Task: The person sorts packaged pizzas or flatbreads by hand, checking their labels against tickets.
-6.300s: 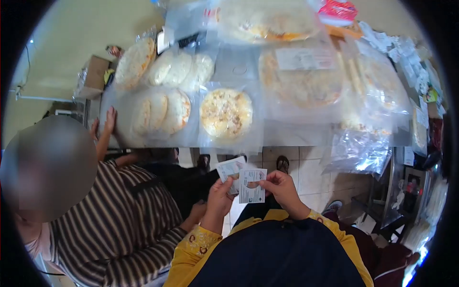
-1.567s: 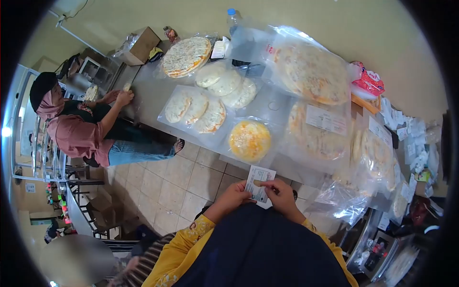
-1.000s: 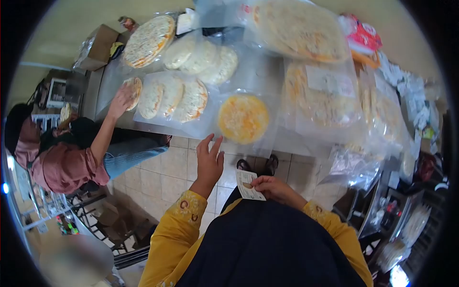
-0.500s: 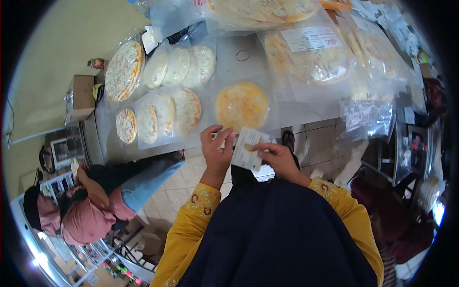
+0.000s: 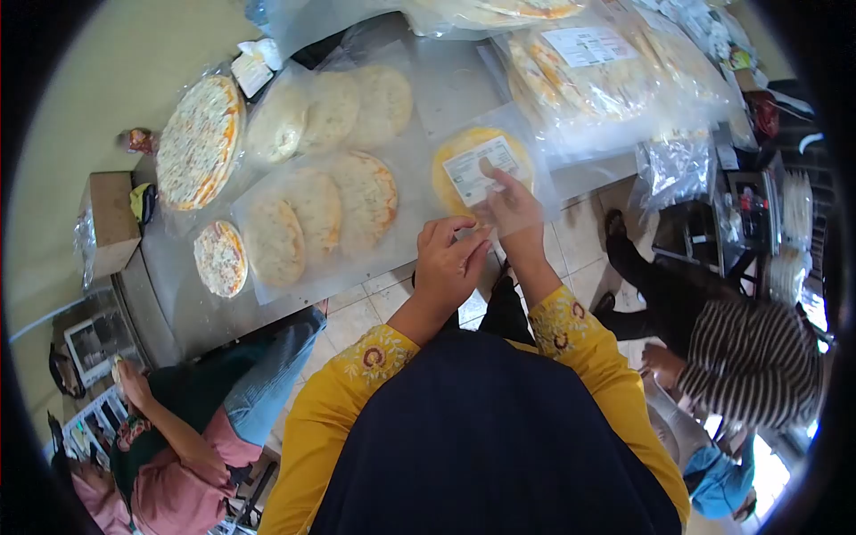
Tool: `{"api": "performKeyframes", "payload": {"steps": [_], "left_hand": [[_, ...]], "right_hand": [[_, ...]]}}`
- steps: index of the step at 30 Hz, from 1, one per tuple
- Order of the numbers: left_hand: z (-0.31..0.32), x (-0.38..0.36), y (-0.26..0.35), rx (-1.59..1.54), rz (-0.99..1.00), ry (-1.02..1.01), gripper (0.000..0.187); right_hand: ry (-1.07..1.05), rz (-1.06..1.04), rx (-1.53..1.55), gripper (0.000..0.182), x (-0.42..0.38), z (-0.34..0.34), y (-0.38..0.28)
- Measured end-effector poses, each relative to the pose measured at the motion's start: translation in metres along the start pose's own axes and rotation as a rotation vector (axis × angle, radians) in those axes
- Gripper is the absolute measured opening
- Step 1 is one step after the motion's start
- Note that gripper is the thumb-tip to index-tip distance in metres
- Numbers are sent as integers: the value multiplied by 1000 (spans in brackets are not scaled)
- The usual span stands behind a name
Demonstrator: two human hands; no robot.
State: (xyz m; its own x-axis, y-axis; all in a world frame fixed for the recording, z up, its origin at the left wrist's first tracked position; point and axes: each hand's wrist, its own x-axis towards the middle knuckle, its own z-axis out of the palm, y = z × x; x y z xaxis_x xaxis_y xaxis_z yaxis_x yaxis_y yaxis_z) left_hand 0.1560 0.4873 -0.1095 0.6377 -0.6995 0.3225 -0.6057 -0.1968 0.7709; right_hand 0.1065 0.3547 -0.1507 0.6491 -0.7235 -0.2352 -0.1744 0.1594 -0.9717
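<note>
A white printed label (image 5: 480,167) lies over a round yellow-topped pizza (image 5: 443,183) in a clear plastic bag (image 5: 546,192) at the table's front edge. My right hand (image 5: 517,218) rests over the bag's near side, one digit stretched flat across the label; its other fingers are partly hidden. Just left of it, my left hand (image 5: 450,267) is closed in a pinch close to the bag's lower edge. What sits between those fingertips is too small to make out.
Bagged pizzas (image 5: 321,209) cover the left of the metal table (image 5: 450,85); labelled bags (image 5: 588,76) are stacked at the right. A person in a pink top (image 5: 183,477) is at left, and a person in stripes (image 5: 753,361) at right. A cardboard box (image 5: 111,223) stands at far left.
The label has moved up from between my hands onto the bagged pizza. My right hand has reached forward with it; my left has shifted right. A person in stripes now shows at right.
</note>
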Motion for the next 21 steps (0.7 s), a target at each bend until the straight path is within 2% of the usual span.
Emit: {"api": "performKeyframes", "payload": {"steps": [3, 7, 10, 13, 16, 21], "left_hand": [[-3, -8, -1, -64, -29, -50, 23], [2, -36, -10, -167, -169, -61, 24], [20, -66, -22, -625, -783, -113, 26], [16, -54, -18, -1006, -1221, -142, 33], [16, -36, -17, -1061, -1354, -229, 33], [26, -27, -26, -1120, -1246, -287, 36]], "right_hand": [[-17, 99, -54, 35, -5, 0, -25], [-14, 223, 196, 34, -16, -7, -28], [-22, 252, 366, 33, -23, -16, -23], [31, 265, 359, 33, -19, -19, -14], [57, 248, 276, 33, -8, -8, -20], [13, 249, 218, 30, -1, -2, -18]]}}
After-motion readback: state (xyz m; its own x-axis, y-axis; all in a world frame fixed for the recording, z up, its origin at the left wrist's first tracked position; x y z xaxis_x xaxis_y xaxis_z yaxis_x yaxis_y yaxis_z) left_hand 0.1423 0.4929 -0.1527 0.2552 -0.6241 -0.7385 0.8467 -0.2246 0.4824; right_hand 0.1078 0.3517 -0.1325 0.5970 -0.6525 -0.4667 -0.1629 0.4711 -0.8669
